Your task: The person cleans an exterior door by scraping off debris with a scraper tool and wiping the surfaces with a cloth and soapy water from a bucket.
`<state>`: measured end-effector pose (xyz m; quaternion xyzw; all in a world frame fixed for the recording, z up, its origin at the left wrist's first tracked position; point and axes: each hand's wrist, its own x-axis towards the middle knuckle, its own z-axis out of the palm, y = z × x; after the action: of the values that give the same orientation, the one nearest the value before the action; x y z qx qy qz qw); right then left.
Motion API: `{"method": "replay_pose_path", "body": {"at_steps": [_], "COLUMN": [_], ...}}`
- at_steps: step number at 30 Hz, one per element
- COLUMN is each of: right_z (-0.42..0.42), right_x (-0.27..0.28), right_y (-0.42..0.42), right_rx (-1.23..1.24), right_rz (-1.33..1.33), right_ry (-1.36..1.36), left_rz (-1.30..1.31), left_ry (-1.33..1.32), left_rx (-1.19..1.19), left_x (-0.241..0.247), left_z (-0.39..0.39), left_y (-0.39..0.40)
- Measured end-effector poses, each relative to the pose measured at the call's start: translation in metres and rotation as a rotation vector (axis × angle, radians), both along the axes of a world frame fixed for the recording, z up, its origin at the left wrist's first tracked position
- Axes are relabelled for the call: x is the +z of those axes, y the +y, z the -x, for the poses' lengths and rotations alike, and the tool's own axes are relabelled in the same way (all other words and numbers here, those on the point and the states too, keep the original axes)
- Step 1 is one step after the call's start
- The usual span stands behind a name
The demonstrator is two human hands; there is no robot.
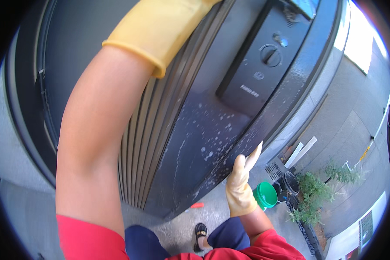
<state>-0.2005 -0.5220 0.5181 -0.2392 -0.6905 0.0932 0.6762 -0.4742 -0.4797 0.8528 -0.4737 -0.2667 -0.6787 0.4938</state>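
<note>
My left hand reaches up past the top edge of the view. Only the cuff and wrist part of its yellow rubber glove (152,32) show, in front of a dark door (195,130) with vertical ribs (149,139); its fingers are hidden. White foam spots (211,146) and drip streaks lie on the door's smooth panel. A lock panel (256,71) on the door has a round turn knob (270,56) and bears writing. Lower right, my right hand (242,185) wears a matching glove. Its fingers point up and apart beside the door's edge, seemingly touching it.
A green bucket (266,195) stands behind my right wrist, with a black bucket (291,182) beyond it. Leafy plants (315,191) grow by the grey wall (351,130). White strips (300,152) lean near a floor grate (273,171). An orange-red object (197,205) lies on the floor.
</note>
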Motion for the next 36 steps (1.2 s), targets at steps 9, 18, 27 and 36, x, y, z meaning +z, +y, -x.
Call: {"method": "replay_pose_path", "body": {"at_steps": [9,18,27,36], "right_z": [-0.036,-0.021,-0.021,-0.014], "right_x": [-0.014,-0.005,-0.004,-0.009], "right_y": [0.006,0.014,0.014,0.017], "right_rx": [0.046,-0.137,-0.266,-0.356], "right_rz": [0.083,0.058,0.026,0.053], "right_ry": [0.059,0.084,0.072,0.090], "left_rz": [0.432,-0.089,0.079,0.459], "left_ry": [0.183,0.207,0.056,-1.098], "left_rx": [0.048,-0.151,0.030,-0.198], "left_x": [-0.266,-0.213,-0.219,-0.510], "left_z": [-0.029,0.024,0.056,0.066], "left_y": [-0.008,0.035,0.032,0.030]}}
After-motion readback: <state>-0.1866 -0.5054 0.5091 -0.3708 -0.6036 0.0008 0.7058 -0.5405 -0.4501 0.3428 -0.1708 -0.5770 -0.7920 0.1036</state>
